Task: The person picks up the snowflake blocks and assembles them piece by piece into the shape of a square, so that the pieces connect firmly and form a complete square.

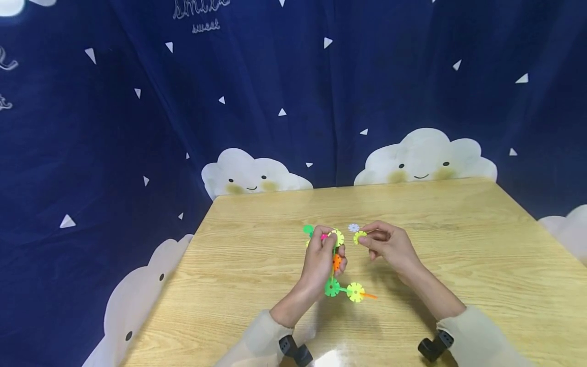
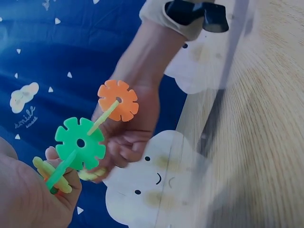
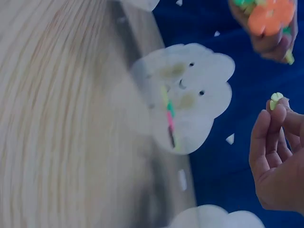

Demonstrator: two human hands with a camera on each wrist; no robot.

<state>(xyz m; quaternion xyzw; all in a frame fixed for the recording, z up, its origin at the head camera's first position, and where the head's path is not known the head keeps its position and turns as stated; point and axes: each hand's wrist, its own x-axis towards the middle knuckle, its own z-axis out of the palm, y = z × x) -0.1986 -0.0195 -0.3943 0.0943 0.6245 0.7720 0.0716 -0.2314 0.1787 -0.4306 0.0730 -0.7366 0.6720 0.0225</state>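
Note:
My left hand (image 1: pixel 319 255) grips a joined string of slotted plastic discs above the table. Its thumb presses a yellow disc (image 1: pixel 337 238) at the top. An orange disc (image 1: pixel 337 262) shows by its fingers. From there the string hangs down to a green disc (image 1: pixel 332 287), then a yellow disc (image 1: pixel 355 292) and an orange disc (image 1: pixel 369 295) seen edge-on. My right hand (image 1: pixel 390 247) pinches a single yellow disc (image 1: pixel 359 237) between thumb and fingertips, apart from the string. That loose disc (image 3: pixel 276 100) appears at the fingertips in the right wrist view.
Just beyond the right fingertips is a pale white disc (image 1: pixel 353 228). A green disc (image 1: pixel 308 229) and a pink piece (image 1: pixel 324 236) show behind the left hand. The wooden table (image 1: pixel 220 265) meets a dark blue curtain (image 1: pixel 257 76) at its far edge.

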